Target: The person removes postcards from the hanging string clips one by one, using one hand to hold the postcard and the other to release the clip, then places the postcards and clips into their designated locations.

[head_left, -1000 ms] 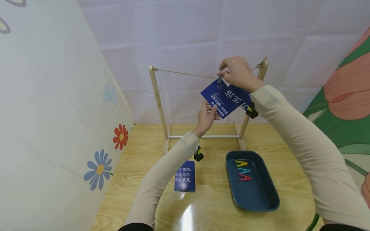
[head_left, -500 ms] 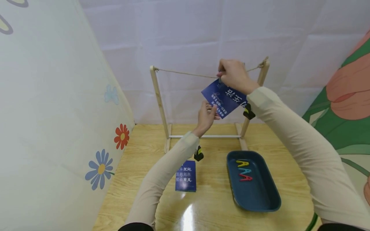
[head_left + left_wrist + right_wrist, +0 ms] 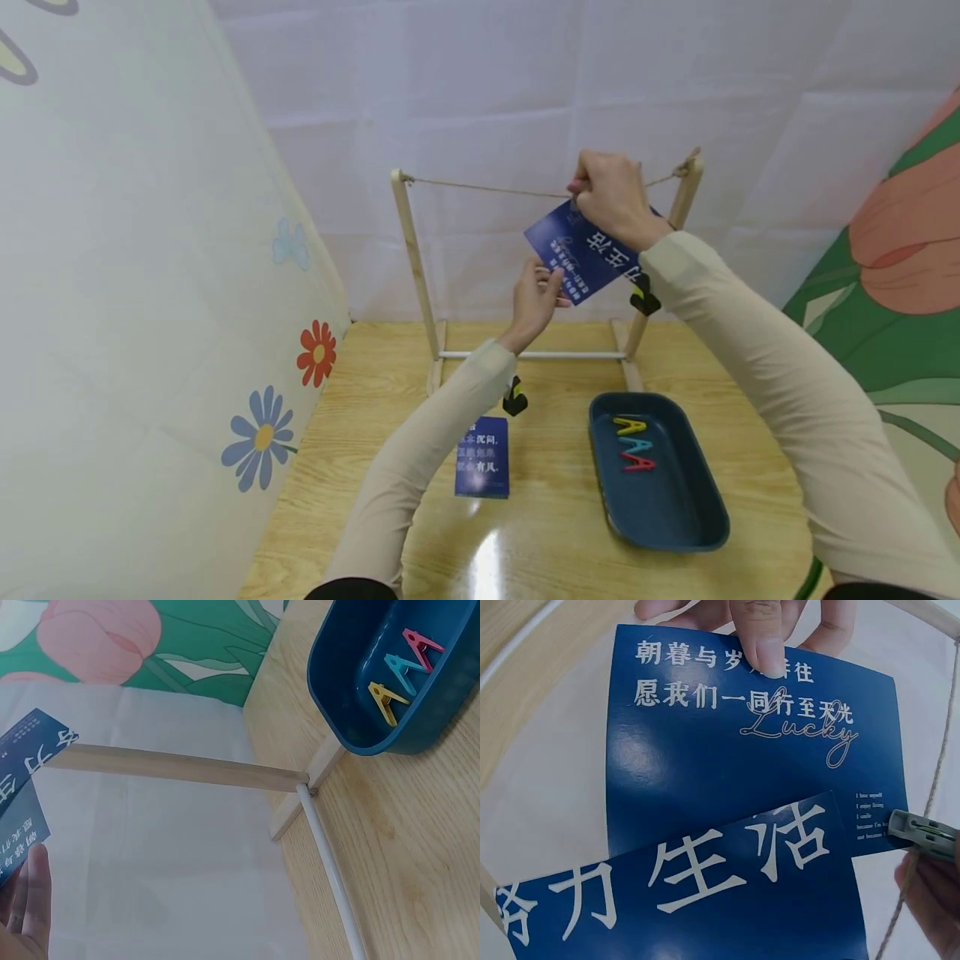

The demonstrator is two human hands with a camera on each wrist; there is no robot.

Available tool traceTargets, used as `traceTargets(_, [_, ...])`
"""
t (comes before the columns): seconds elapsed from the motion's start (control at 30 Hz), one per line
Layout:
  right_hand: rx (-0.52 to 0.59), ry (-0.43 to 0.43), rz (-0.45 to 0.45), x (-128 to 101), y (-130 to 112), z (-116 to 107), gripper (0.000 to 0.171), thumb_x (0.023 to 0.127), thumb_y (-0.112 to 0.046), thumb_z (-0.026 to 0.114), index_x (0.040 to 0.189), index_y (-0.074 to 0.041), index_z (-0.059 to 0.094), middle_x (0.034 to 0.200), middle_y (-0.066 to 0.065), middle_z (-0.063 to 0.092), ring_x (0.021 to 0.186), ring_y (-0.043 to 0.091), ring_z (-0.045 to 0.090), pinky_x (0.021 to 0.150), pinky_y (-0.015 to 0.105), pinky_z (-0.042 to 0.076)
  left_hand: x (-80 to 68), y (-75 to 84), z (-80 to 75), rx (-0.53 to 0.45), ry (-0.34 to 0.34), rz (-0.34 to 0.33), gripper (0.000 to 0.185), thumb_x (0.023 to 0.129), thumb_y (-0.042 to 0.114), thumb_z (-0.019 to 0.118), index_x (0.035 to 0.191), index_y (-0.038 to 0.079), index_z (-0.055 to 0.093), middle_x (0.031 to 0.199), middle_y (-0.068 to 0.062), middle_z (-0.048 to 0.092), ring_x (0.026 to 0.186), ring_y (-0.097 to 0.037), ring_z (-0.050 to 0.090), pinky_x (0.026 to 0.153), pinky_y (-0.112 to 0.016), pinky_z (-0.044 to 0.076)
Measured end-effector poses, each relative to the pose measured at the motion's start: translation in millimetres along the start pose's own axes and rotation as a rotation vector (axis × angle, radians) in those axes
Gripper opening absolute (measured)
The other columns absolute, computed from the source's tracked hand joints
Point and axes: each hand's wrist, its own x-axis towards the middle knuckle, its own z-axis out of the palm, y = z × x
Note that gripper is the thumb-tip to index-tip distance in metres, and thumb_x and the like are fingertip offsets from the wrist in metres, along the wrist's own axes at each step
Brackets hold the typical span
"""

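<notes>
Shifted slightly, card (image 3: 583, 252) slants, seemingly down-right.

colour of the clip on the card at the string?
Grey clip; clearest in the right wrist view.

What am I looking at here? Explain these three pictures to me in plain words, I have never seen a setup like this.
No machine here: a person works with two bare hands and wears three cameras. The wide picture comes from the head, the other two from the wrists.

On the wooden table stands a small wooden frame with a string across its top. The right hand pinches a grey clip where a blue card meets the string. The left hand pinches the card's lower edge.

Also on the table lie another blue card and a dark blue tray holding a yellow, a blue and a red clip.
</notes>
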Motion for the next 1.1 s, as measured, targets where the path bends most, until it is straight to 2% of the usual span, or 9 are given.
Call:
traceTargets(0.23, [-0.011,-0.001,-0.017,1.1,-1.9,-0.5,0.008,0.092,-0.003,0.062,0.087,0.003,0.060,0.085,0.022,0.068,0.075,0.041,0.063,0.071,0.054,0.052,0.5,1.4,-2.0,0.027,0.000,0.016,0.016,0.101,-0.001,0.053,0.114,-0.006,0.046,0.087,-0.023,0.062,0.069,-0.038,0.066,0.060,-0.031,0.061])
traceTargets(0.57, [0.046,0.039,-0.008,-1.1,-3.3,-3.1,0.006,0.094,0.000,0.061,0.091,0.005,0.058,0.089,0.022,0.066,0.076,0.037,0.062,0.072,0.049,0.053,0.0,-1.3,-1.6,0.002,0.008,0.008,0.015,0.101,-0.001,0.053,0.113,-0.006,0.044,0.082,-0.013,0.060,0.062,-0.022,0.063,0.059,-0.030,0.061])
traceTargets(0.67, [0.053,0.054,-0.020,-1.8,-4.1,-3.9,0.006,0.095,0.001,0.059,0.092,0.006,0.057,0.089,0.022,0.066,0.076,0.037,0.061,0.071,0.048,0.052,-0.7,-1.8,-2.3,0.008,0.009,0.006,0.015,0.101,0.000,0.053,0.112,-0.006,0.044,0.082,-0.012,0.059,0.062,-0.023,0.064,0.059,-0.031,0.061])
traceTargets(0.8, [0.066,0.068,-0.023,-1.5,-4.6,-4.7,0.003,0.094,0.006,0.054,0.093,0.007,0.056,0.090,0.022,0.065,0.078,0.037,0.062,0.070,0.048,0.052,-1.0,-1.4,-3.0,0.018,0.004,0.012,0.015,0.102,0.001,0.053,0.112,-0.005,0.044,0.083,-0.014,0.060,0.066,-0.032,0.066,0.060,-0.032,0.061])
traceTargets(0.97, [0.086,0.074,-0.029,-1.8,-5.2,-5.3,0.014,0.086,0.014,0.045,0.094,0.008,0.054,0.093,0.024,0.064,0.082,0.037,0.063,0.072,0.048,0.052,-0.9,-2.7,-2.8,0.020,0.014,0.015,0.015,0.101,0.000,0.053,0.113,-0.006,0.044,0.083,-0.014,0.059,0.068,-0.039,0.067,0.059,-0.032,0.061])
traceTargets(1.1, [0.097,0.080,-0.033,-2.3,-5.3,-5.1,0.016,0.084,0.014,0.045,0.095,0.008,0.054,0.093,0.024,0.063,0.082,0.038,0.062,0.073,0.049,0.052,-0.9,-4.2,-3.3,0.020,0.026,0.012,0.016,0.101,-0.001,0.053,0.114,-0.006,0.044,0.081,-0.013,0.059,0.067,-0.039,0.066,0.057,-0.031,0.061])
